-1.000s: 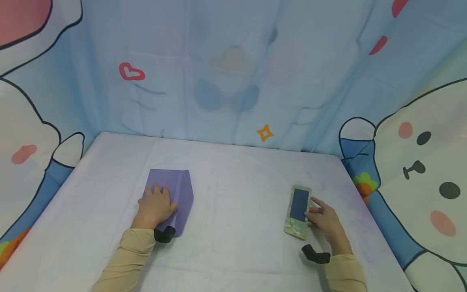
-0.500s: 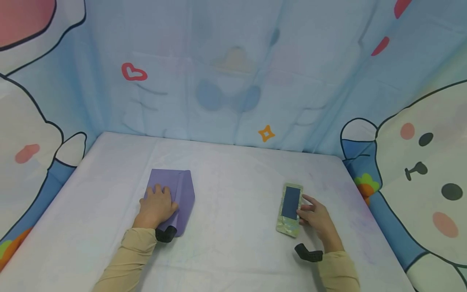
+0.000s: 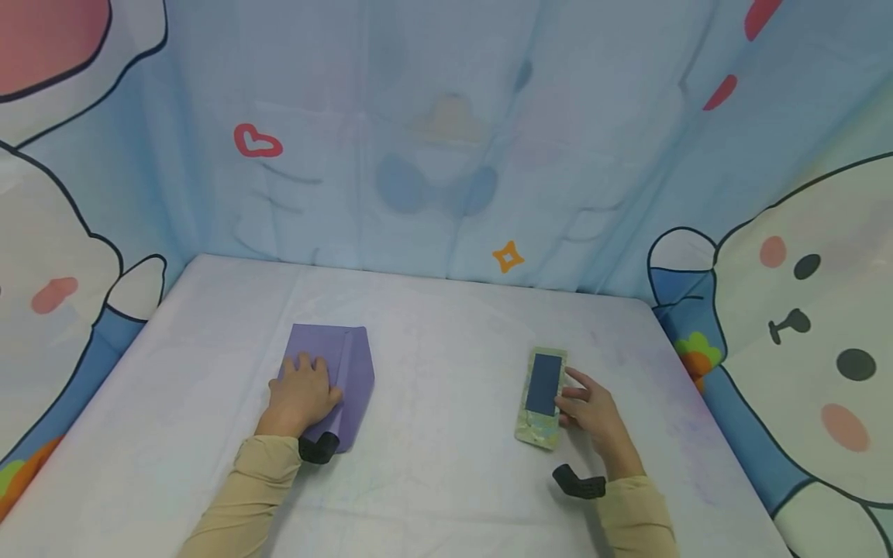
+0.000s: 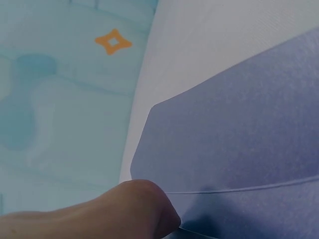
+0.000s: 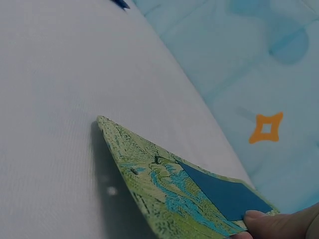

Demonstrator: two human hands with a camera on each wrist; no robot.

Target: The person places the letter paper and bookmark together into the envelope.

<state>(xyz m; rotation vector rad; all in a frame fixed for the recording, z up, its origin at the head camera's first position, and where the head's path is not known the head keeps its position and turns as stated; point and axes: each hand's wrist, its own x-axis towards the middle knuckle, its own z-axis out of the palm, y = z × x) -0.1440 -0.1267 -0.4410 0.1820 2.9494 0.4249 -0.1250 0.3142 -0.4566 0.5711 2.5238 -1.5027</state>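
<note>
On the left of the table lies a purple envelope (image 3: 358, 380), its flap end pointing right. My left hand (image 3: 298, 399) rests on top of it, fingers forward and thumb out to the side. In the left wrist view the thumb lies at the fold line of the envelope (image 4: 239, 129). My right hand (image 3: 593, 418) pinches the right edge of a long green patterned card (image 3: 537, 428) with a dark blue panel. The right wrist view shows the thumb on the face of the card (image 5: 144, 181), its near end tilted above the cloth; the fingers beneath are mostly hidden.
A white cloth covers the table (image 3: 446, 480). Blue curtain (image 3: 446, 225) with cartoon prints hangs behind it and at both sides. A black wrist mount (image 3: 318, 448) juts from the left sleeve, and another black mount (image 3: 579, 482) from the right one.
My right hand has carried the green patterned card leftward, toward the middle of the table. The left hand and the purple envelope stay in place.
</note>
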